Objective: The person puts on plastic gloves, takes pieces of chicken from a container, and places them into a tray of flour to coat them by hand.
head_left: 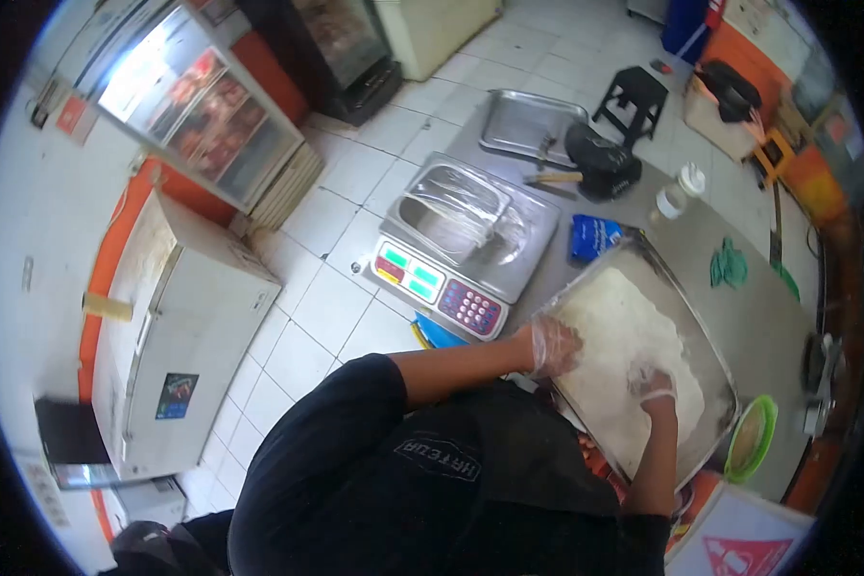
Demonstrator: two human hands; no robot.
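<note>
A deep metal tray holds a broad bed of white powder, which looks like flour. My left hand, in a clear plastic glove, is at the tray's left corner, its fingers spread loosely over the powder. Farther right, my right hand is also gloved and dusted white. Its fingers curl into the powder and are partly hidden by it. Beyond the tray's far corner lies a blue packet with white lettering.
Left of the tray stands a digital scale bearing a metal pan with clear plastic. Farther back are an empty-looking metal tray, a black cap-like item and a white-topped bottle. A green-rimmed bowl sits right.
</note>
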